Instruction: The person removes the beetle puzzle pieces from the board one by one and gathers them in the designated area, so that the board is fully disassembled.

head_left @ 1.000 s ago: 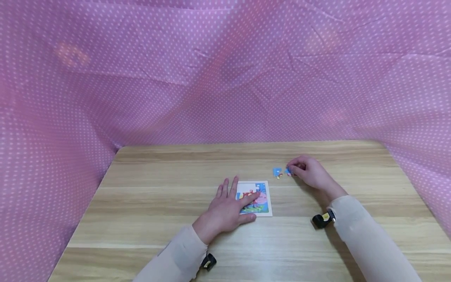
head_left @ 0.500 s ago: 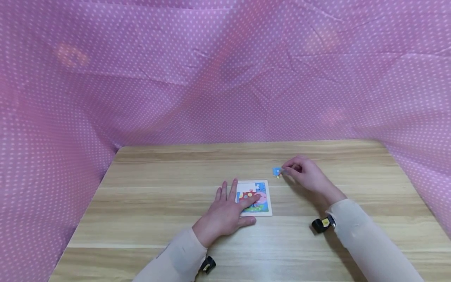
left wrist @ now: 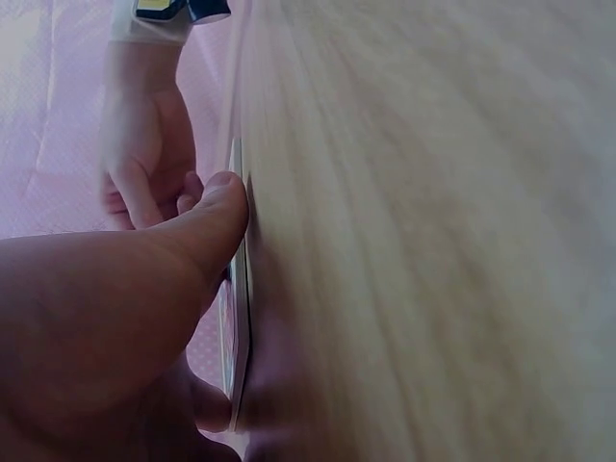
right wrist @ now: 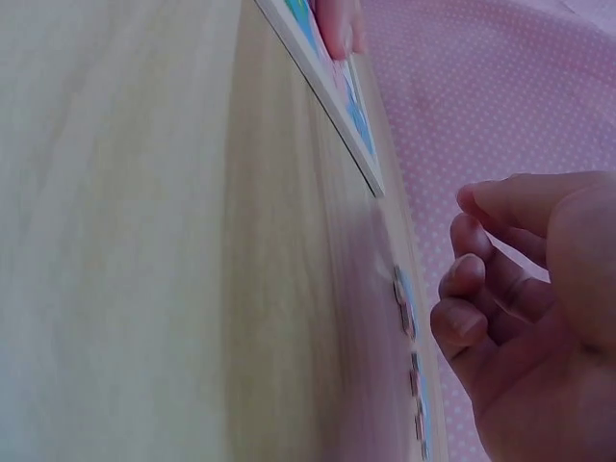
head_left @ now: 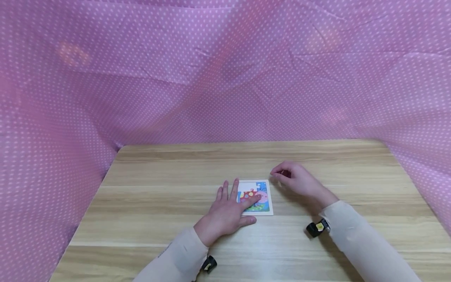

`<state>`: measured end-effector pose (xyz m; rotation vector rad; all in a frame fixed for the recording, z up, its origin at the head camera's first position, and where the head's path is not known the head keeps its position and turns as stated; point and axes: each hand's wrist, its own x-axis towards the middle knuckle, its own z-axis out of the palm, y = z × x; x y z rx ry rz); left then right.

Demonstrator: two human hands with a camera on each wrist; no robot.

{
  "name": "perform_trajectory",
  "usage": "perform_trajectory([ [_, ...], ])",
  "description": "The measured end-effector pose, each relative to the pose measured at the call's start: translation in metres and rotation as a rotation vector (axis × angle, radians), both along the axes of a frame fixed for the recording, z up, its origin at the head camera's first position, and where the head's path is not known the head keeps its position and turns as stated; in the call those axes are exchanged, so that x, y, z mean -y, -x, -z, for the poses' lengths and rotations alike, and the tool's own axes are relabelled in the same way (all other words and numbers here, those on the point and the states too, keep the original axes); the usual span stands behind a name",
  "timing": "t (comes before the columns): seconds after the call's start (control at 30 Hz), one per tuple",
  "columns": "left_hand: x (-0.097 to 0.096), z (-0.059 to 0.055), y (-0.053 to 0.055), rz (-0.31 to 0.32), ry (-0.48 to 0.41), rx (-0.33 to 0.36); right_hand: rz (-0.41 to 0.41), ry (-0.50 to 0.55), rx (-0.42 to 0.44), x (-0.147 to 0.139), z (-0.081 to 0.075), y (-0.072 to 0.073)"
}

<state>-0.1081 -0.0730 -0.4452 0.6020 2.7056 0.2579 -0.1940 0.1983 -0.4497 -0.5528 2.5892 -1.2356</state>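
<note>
Inside puzzle tray [head_left: 263, 213] | joined pieces [head_left: 263, 196] beside white base [head_left: 247, 186]

The puzzle [head_left: 251, 194] is lying flat roughly midway between the table's [head_left: 158, 196] left and right edges, well short of the far edge. It's squarish with a pale frame [head_left: 260, 214], printed with a pink face, a spotty red body, green along the bottom and blue around. Upper left is just bare white, and its left side is covered. Loose pieces [right wrist: 405, 302], kinda bluish, sit flat on the table near the frame's far right corner, can't tell how many.
</note>
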Motion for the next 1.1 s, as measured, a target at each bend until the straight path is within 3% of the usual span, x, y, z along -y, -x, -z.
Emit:
perform_trajectory([
  [0.3,-0.001,-0.002,0.000,-0.006,0.002,0.006,-0.078,-0.048,-0.035,0.017,0.005,-0.001],
  [0.63,0.000,-0.003,-0.001,0.009,0.011,-0.019,-0.145,-0.061,-0.019,0.029,0.011,-0.002],
  [1.1,0.000,-0.002,0.000,-0.010,0.012,0.011,-0.154,-0.104,-0.013,0.037,0.012,-0.005],
])
